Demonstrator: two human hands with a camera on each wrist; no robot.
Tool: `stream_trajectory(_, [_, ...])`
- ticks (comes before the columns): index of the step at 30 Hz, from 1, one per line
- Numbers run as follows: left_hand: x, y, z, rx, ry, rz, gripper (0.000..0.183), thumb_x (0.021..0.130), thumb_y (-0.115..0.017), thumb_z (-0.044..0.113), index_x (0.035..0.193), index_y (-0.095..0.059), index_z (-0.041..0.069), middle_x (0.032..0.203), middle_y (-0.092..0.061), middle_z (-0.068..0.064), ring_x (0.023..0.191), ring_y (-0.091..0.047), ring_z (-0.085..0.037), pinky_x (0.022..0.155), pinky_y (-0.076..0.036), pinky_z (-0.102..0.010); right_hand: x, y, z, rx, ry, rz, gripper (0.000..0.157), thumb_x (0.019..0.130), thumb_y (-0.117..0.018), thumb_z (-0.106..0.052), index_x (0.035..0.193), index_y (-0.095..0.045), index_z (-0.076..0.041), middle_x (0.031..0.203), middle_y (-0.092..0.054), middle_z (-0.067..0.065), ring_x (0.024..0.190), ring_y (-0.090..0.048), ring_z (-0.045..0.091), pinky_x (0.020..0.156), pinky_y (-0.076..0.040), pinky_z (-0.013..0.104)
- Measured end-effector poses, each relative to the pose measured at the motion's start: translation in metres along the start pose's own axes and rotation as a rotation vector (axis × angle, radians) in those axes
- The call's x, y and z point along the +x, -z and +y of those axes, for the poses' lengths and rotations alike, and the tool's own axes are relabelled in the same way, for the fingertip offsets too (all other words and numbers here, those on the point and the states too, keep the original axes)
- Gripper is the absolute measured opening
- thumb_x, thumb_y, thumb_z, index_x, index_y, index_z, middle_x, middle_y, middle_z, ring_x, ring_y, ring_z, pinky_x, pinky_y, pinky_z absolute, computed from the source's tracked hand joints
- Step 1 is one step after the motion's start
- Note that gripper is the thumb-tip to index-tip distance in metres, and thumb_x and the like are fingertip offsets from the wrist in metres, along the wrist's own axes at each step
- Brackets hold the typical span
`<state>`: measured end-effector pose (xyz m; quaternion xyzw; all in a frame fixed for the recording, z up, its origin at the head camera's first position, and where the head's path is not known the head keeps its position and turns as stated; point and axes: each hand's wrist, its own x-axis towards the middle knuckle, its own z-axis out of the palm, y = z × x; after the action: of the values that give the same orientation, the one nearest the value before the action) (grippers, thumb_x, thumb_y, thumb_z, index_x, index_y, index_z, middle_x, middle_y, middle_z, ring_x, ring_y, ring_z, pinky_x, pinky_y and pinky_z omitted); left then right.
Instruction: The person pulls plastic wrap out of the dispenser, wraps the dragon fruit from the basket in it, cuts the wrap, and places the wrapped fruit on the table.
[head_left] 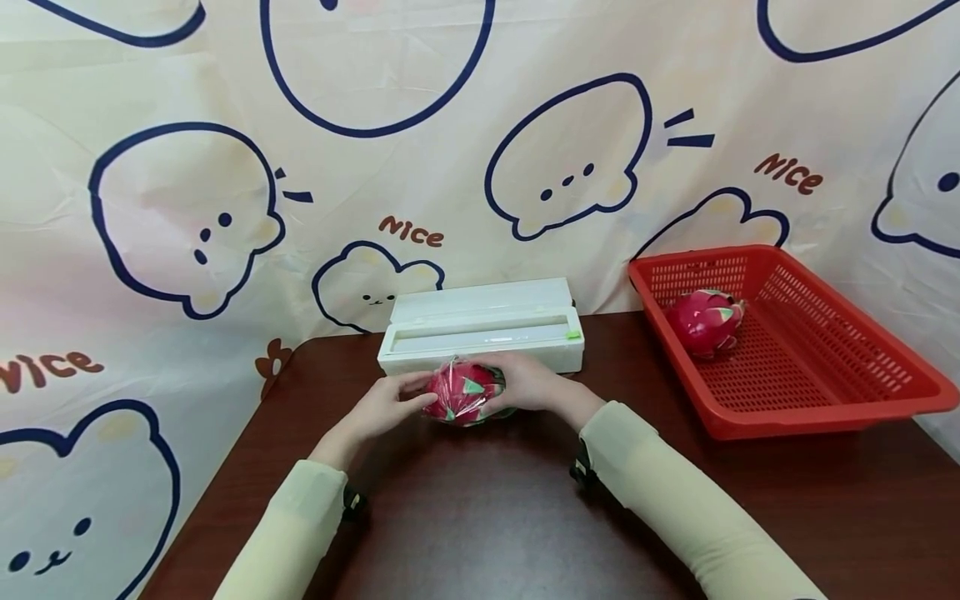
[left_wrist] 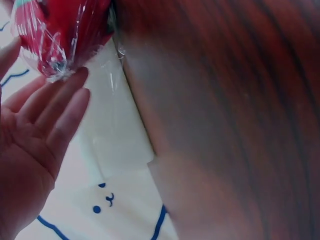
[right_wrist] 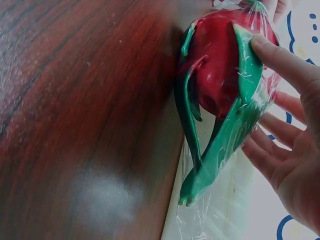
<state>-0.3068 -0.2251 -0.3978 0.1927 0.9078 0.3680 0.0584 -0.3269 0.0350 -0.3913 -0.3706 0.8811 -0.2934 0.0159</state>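
Note:
A red dragon fruit (head_left: 459, 393) with green scales is wrapped in clear cling film (right_wrist: 217, 142). It is between both hands, in front of the white box. My right hand (head_left: 528, 383) holds its right side, the thumb laid on a green scale and the fingers behind. At the opposite end, my left hand (head_left: 381, 408) holds the fruit lightly, thumb and fingertips touching the film. In the right wrist view, long green scales (right_wrist: 212, 165) point away from the fruit, and loose film trails past their tips.
Behind the hands stands an open white cling film box (head_left: 480, 333), its lid raised against the patterned cloth. To the right, a red plastic basket (head_left: 817, 417) contains another dragon fruit (head_left: 705, 322). Everything rests on a dark brown table (head_left: 480, 517).

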Motion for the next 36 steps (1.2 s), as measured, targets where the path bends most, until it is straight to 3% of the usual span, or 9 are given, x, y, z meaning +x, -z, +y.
stream_trajectory(3, [-0.002, -0.002, 0.004, 0.045, -0.005, -0.028, 0.061, 0.081, -0.058, 0.049, 0.132, -0.046, 0.018, 0.12, -0.055, -0.005, 0.108, -0.052, -0.018, 0.087, -0.043, -0.04, -0.001, 0.0, 0.001, -0.001, 0.013, 0.002, 0.08, 0.065, -0.078, -0.04, 0.135, -0.04, -0.03, 0.124, -0.05, -0.008, 0.106, -0.046, 0.011, 0.087, -0.041, 0.034])
stream_trajectory(10, [-0.002, -0.006, 0.003, 0.002, 0.052, -0.005, 0.072, 0.07, -0.067, 0.054, 0.131, -0.046, 0.022, 0.119, -0.055, 0.0, 0.108, -0.052, -0.017, 0.085, -0.044, -0.039, -0.006, 0.0, 0.004, 0.008, 0.065, -0.004, 0.08, 0.07, -0.076, -0.035, 0.138, -0.036, -0.026, 0.129, -0.045, -0.005, 0.112, -0.043, 0.012, 0.092, -0.038, 0.035])
stream_trajectory(14, [-0.001, -0.006, -0.001, 0.016, 0.037, 0.02, 0.071, 0.067, -0.07, 0.053, 0.128, -0.049, 0.023, 0.114, -0.057, 0.001, 0.102, -0.054, -0.018, 0.081, -0.047, -0.036, -0.015, 0.01, 0.003, 0.013, 0.006, -0.001, 0.07, 0.077, -0.069, -0.037, 0.138, -0.036, -0.022, 0.135, -0.04, -0.002, 0.12, -0.038, 0.014, 0.096, -0.034, 0.036])
stream_trajectory(17, [-0.001, -0.006, -0.003, 0.017, 0.011, 0.029, 0.066, 0.068, -0.071, 0.05, 0.126, -0.05, 0.023, 0.111, -0.058, 0.002, 0.099, -0.055, -0.018, 0.078, -0.048, -0.034, -0.025, 0.025, 0.008, 0.037, -0.046, 0.065, 0.061, 0.082, -0.064, -0.037, 0.135, -0.041, -0.017, 0.136, -0.04, 0.0, 0.123, -0.036, 0.016, 0.098, -0.032, 0.037])
stream_trajectory(22, [-0.002, 0.003, 0.0, 0.022, -0.021, 0.038, 0.062, 0.072, -0.07, 0.047, 0.125, -0.051, 0.02, 0.116, -0.057, -0.002, 0.102, -0.054, -0.022, 0.077, -0.049, -0.035, -0.038, 0.054, 0.027, 0.072, -0.059, 0.263, 0.05, 0.083, -0.065, -0.029, 0.127, -0.05, -0.011, 0.131, -0.045, 0.004, 0.12, -0.039, 0.019, 0.096, -0.033, 0.039])
stream_trajectory(29, [0.006, 0.023, 0.016, 0.069, -0.023, 0.07, 0.063, 0.073, -0.067, 0.05, 0.125, -0.051, 0.018, 0.117, -0.056, -0.009, 0.105, -0.051, -0.025, 0.084, -0.044, -0.043, -0.052, 0.067, 0.054, 0.049, -0.231, 0.422, 0.059, 0.082, -0.063, -0.04, 0.128, -0.048, -0.008, 0.133, -0.041, 0.01, 0.123, -0.035, 0.025, 0.098, -0.029, 0.046])
stream_trajectory(36, [0.032, 0.026, 0.043, 0.103, -0.094, 0.101, 0.06, 0.073, -0.066, 0.054, 0.123, -0.053, 0.024, 0.118, -0.054, -0.001, 0.108, -0.047, -0.017, 0.091, -0.039, -0.043, -0.053, 0.052, 0.08, 0.083, -0.385, 0.428, 0.082, 0.074, -0.063, -0.056, 0.136, -0.037, -0.01, 0.139, -0.032, 0.01, 0.126, -0.029, 0.026, 0.099, -0.025, 0.048])
